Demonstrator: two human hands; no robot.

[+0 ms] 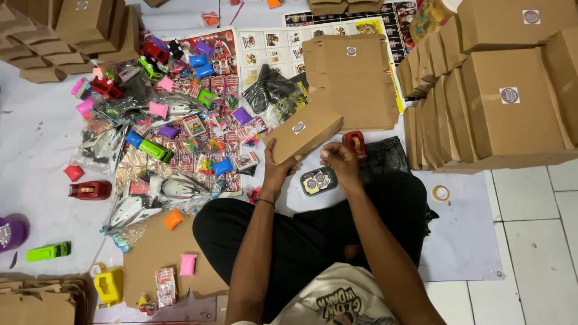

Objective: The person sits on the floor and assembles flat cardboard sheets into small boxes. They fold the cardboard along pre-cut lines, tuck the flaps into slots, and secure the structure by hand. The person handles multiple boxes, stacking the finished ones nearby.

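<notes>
Left hand (278, 171) is gripping the small brown cardboard box (304, 130) from below, above the lap | right hand (341, 160) is hovering beside it, fingers pinched, holding what I cannot tell | step: probably sealing | next: reaching the red tape dispenser (355, 143), just behind.

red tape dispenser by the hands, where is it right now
In the head view, the red tape dispenser sits on the floor just beyond the right hand, beside the black plastic bag.

Head camera looks steeply down, seemingly near the floor (36, 150).
</notes>
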